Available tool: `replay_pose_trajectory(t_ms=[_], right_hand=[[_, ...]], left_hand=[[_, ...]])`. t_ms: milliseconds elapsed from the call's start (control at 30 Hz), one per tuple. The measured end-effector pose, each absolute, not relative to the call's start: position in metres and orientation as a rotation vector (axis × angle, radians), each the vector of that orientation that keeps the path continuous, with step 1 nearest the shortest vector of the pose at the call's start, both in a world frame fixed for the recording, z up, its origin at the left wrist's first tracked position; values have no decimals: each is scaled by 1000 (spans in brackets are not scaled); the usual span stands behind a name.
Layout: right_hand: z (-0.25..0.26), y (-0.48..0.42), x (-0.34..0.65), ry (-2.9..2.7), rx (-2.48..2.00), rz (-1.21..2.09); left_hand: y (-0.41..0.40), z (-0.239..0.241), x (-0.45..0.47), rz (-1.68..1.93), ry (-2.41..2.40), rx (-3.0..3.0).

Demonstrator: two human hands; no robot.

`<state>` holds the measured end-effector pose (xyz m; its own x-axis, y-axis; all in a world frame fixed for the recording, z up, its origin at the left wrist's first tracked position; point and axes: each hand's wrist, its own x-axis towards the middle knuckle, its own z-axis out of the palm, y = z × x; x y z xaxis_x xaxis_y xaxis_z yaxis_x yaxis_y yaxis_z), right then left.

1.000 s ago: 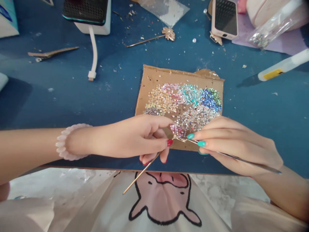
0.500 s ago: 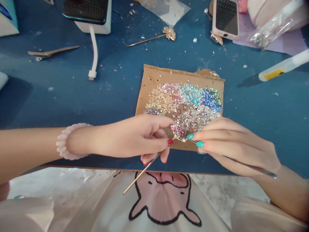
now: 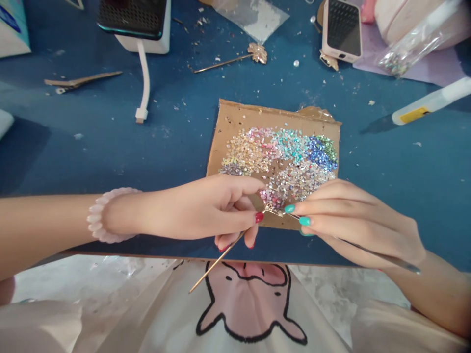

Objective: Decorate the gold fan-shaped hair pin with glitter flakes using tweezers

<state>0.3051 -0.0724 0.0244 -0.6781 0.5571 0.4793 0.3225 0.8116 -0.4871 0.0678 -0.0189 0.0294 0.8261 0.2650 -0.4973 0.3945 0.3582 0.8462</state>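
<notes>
My left hand is closed around a gold hair stick, its plain shaft slanting down toward me. The stick's small ornamented end sticks out past my thumb. Pinched in my right hand is a pair of slim metal tweezers; the tip is at the ornament, and whether it grips anything is too small to tell. Both hands are over the near edge of a cardboard piece, on which small glittering chips lie grouped by colour.
Farther back lie another gold hair stick, a metal clip and a loose pearl bead. A white cable runs from a white device with a dark top. On the right are a phone-like device and a white tube.
Both hands hold almost the same pose over the cardboard. The view has shifted very slightly; no object is taken up or let go.
</notes>
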Motion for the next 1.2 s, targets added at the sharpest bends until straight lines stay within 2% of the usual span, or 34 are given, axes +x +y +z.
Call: replay_pose_trajectory(t_ms=[333,467,767,1033,1200], right_hand=[[30,-74,304,-2308,-701,446],[21,-73,311,-2063,-706,380],[13,-59,316,-1675,-961,526],[11,-56,321,-1650,-1033,680],[12,-55,335,-1945,-1059,825]], left_hand=[[-20,28,66,-65,622,1212],[-20,27,66,-44,605,1216],[-21,24,65,-9,553,1228],[-22,24,63,-1,566,1194],[-22,21,59,29,517,1178]])
